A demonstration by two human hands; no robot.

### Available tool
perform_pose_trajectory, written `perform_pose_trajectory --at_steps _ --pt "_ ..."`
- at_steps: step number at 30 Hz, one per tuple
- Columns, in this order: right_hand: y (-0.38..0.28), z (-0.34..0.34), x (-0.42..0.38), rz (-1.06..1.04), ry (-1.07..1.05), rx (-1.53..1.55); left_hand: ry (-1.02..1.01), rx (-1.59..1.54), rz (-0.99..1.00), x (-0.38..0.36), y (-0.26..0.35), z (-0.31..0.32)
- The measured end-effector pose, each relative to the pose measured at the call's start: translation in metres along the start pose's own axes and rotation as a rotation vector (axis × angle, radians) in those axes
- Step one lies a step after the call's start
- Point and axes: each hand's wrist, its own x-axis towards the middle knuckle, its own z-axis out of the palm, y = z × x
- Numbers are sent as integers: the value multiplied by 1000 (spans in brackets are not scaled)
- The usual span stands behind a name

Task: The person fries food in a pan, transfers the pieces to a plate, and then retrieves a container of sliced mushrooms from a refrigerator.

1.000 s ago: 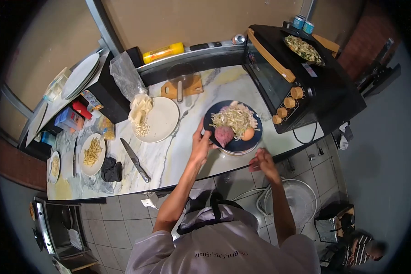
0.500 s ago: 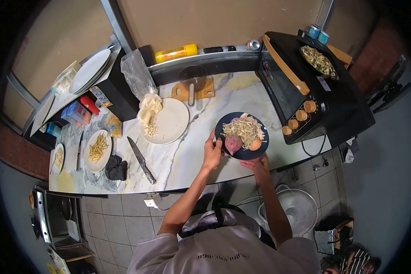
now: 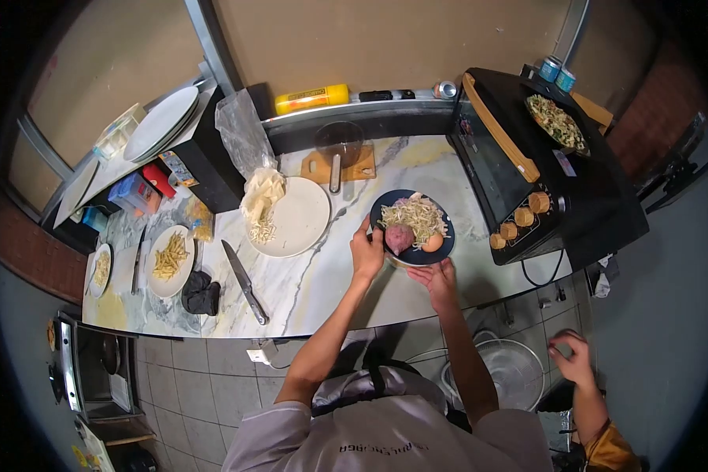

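Observation:
My left hand (image 3: pixel 367 250) is closed on the left rim of a dark blue plate (image 3: pixel 379 214), thumb on top. Under the plate's near right edge, my right hand (image 3: pixel 435 279) supports it with its fingers partly hidden. The plate is above the marble counter and carries pale bean sprouts (image 3: pixel 411 212), a pinkish round lump (image 3: pixel 400 238) and a brown egg (image 3: pixel 432 243). To the left lies a large cream plate (image 3: pixel 303 224) with a plastic bag (image 3: pixel 263 197) and some loose sprouts on its left side. A kitchen knife (image 3: pixel 244 282) rests farther left.
At right stands a black toaster oven (image 3: pixel 590 189) with a pan of food (image 3: pixel 557 122) on top. Behind are a cutting board (image 3: pixel 362 167) and a strainer (image 3: pixel 336 169). A plate of cut strips (image 3: pixel 169 267) sits left. Another person's hand (image 3: pixel 573 358) shows at lower right.
The dark plate has shifted slightly left and tilts a little more, both my hands staying on it. Another person's hand and forearm have come in at the lower right.

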Motion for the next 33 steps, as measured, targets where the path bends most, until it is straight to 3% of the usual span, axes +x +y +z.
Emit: perform_pose_trajectory --at_steps 4,9,12,16,22,27,33 --pt "-5 6 13 10 25 -11 7 -14 -72 6 17 1" --pt "-7 6 28 24 84 52 50 125 49 22 11 4" --pt "-4 3 37 6 42 44 69 157 102 29 12 5" --pt "-6 0 48 32 -4 60 33 121 15 37 17 5" --pt "-10 2 57 15 -60 103 86 298 129 47 18 5" --pt "-13 5 58 31 -62 81 8 202 -28 53 23 3" --pt "-15 6 60 52 -75 36 -25 276 -3 63 11 6"
